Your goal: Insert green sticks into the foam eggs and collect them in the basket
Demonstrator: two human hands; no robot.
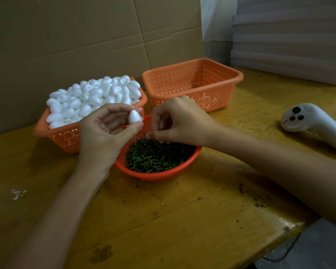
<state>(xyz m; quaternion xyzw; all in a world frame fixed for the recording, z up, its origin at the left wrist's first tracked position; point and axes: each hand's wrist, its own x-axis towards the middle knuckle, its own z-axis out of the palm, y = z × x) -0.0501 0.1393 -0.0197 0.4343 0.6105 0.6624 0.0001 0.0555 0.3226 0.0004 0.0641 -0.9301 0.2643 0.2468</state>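
Foam egg (134, 117): white, point up, pinched between your left thumb and fingertips, above the far rim of the bowl.
Left hand (101, 133): palm toward you, fingers curled round the egg.
Right hand (180, 121): just beside the left, knuckles up, fingers curled down over the bowl. Thumb and forefinger pinch one stick (144, 134), of which only the tip shows.
Sticks (159, 156): green, heaped loose in the bowl under your right hand.
Bowl (155, 176): orange-red, round, on the worktop before you.
Egg basket (66, 136): orange, far left, piled above its rim with eggs (93, 96).
Second basket (192, 92): orange, perforated, behind the bowl, right of the egg basket.
Worktop (182, 210): yellow wood, stained. A white controller (306, 119) lies at right, well apart from the bowl.
Cardboard (66, 35): stands behind the baskets.
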